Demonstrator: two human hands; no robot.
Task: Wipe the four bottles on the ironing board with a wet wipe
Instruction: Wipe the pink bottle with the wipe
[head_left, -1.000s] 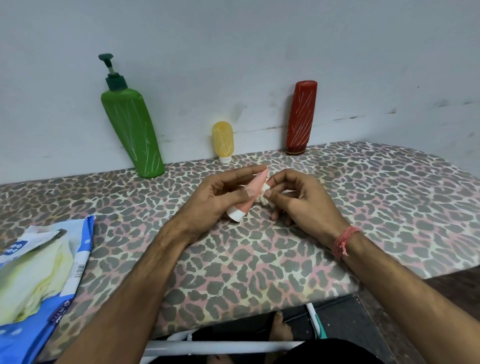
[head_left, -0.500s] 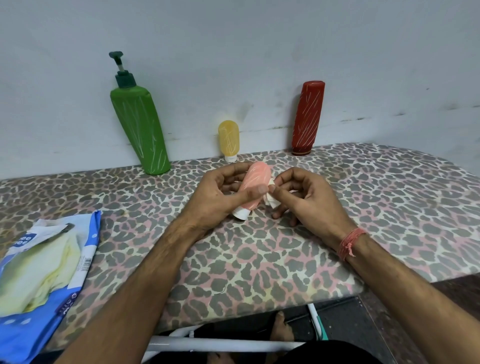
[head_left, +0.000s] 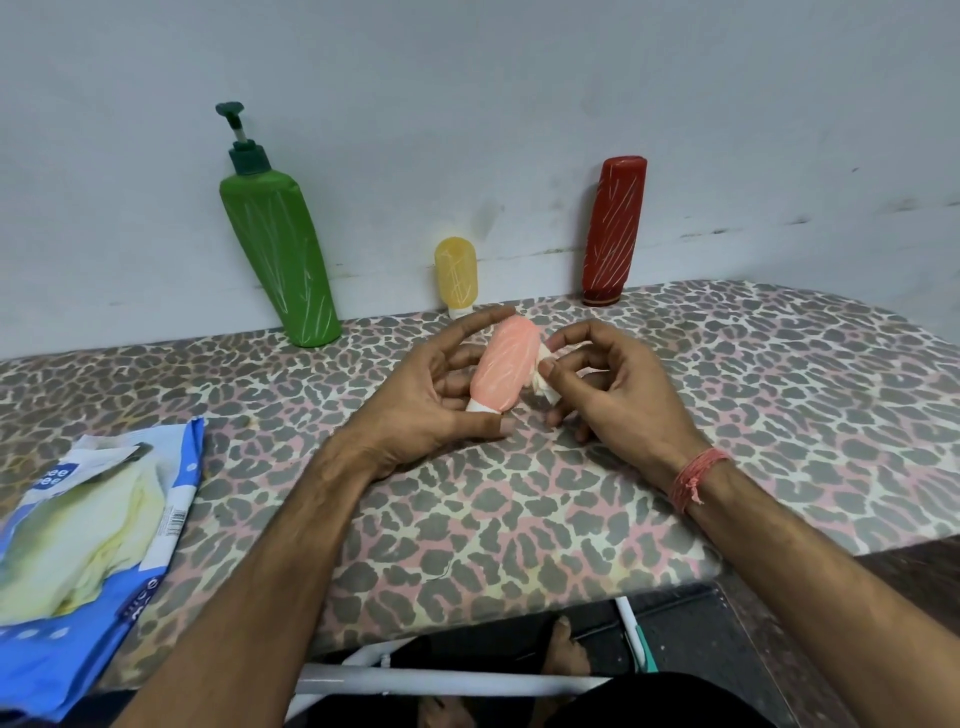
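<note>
left hand (head_left: 431, 400) holds pink bottle (head_left: 501, 371) near wipes pack (head_left: 88, 545).

Four bottles are in view: one green pump bottle (head_left: 278, 260), one small yellow bottle (head_left: 456, 273), one red bottle (head_left: 614, 228) and one pink bottle (head_left: 501, 369). There is one white wet wipe (head_left: 543, 371), bunched up, and one blue pack of wipes (head_left: 83, 545). Two hands show, the left hand (head_left: 431, 400) and the right hand (head_left: 618, 395). One red thread band (head_left: 693, 475) circles the right wrist. One ironing board (head_left: 727, 415) carries it all.
</note>
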